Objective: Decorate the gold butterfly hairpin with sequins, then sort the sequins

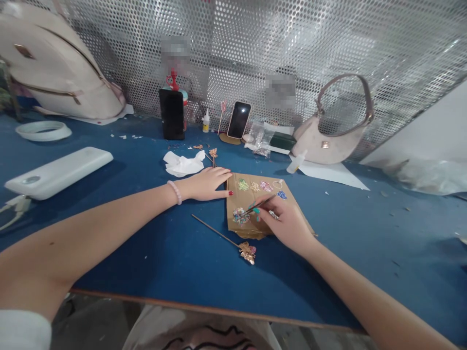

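Observation:
My right hand [286, 218] grips a pair of dark tweezers [257, 205], whose tips reach into a pile of mixed-colour small beads or rhinestones [241, 216]. That pile lies on a piece of brown cardboard [237, 198]. Smaller heaps in green [242, 184], gold [254, 186], pink [266, 186] and blue [281, 195] sit farther back on it. My left hand [207, 184] lies flat with fingers spread, fingertips at the cardboard's left edge. In front of the cardboard rests a gold hairpin [247, 252] with an ornate end and a pink piece.
Behind my left hand are a crumpled tissue [185, 164] and another gold ornament [213, 153]. Two phones [172, 114] [239, 120] stand at the back. A glue bottle [296, 162] lies beside a handbag [333, 133]. A white power bank [60, 172] is left; the table edge [182, 307] is nearest me.

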Motion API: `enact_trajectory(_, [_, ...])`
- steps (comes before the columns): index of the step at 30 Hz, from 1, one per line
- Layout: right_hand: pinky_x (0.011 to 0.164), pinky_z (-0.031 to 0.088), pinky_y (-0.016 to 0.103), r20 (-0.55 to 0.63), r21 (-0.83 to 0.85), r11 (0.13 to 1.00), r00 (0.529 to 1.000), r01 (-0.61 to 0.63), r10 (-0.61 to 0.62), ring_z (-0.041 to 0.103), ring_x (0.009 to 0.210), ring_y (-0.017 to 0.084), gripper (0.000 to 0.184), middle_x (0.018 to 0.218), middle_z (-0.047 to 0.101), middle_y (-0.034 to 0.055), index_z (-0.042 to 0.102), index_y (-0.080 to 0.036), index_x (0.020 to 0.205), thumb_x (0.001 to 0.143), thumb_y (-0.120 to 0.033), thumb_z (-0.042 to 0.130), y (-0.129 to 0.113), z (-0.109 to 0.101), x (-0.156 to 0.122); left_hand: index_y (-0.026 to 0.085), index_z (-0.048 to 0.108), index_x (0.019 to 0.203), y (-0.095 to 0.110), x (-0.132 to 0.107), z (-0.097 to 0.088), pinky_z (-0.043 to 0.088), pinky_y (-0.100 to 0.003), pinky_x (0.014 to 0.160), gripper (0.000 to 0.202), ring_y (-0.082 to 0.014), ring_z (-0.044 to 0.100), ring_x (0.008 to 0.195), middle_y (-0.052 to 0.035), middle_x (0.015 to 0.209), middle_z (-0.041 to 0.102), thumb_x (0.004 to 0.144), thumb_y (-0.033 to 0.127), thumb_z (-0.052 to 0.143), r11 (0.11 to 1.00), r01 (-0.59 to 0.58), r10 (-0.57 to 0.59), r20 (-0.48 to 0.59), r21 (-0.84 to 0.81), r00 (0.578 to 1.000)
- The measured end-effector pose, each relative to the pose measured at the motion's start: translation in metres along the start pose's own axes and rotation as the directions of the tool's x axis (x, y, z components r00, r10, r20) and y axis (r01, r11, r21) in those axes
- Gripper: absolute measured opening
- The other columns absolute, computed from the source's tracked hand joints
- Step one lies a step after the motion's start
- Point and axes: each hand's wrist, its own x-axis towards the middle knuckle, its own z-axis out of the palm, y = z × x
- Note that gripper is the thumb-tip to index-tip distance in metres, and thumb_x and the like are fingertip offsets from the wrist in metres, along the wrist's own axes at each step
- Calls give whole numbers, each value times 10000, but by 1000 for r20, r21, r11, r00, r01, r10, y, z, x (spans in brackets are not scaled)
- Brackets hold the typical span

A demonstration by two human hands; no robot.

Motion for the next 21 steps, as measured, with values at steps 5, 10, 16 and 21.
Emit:
enact_trajectory(5, [621,489,316,14,63,997,999,-51,50,620,637,152,133,786,670,34,565,-198,868,763,-237,493,1,2,1,133,284,1387,0,1,0,225,-373,1071,696,-233,250,1325,-121,1450,276,890,621,284,1000,-2,2,-11,8,1000])
enact_trajectory(10, [647,488,326,27,97,994,998,-59,56,621,666,158,125,773,657,28,555,-204,881,778,-235,491,3,2,1,141,289,1384,0,1,0,223,-372,1070,692,-234,250,1326,-120,1449,279,888,623,281,1000,0,0,-13,1,1000])
enact_trajectory(16, [651,498,339,4,108,992,998,-69,69,630,680,169,124,810,668,46,555,-197,880,770,-228,509,7,0,1,150,290,1384,-2,1,2,223,-372,1068,694,-235,251,1325,-116,1449,281,884,632,276,1000,-8,8,-22,-15,1000])
enact_trajectory(21, [683,505,344,14,103,992,998,-68,67,642,739,183,130,828,669,49,559,-196,888,773,-234,513,5,0,1,142,281,1390,-1,1,2,214,-379,1074,711,-246,240,1329,-117,1455,267,881,639,276,1000,3,-3,-13,-21,1000])
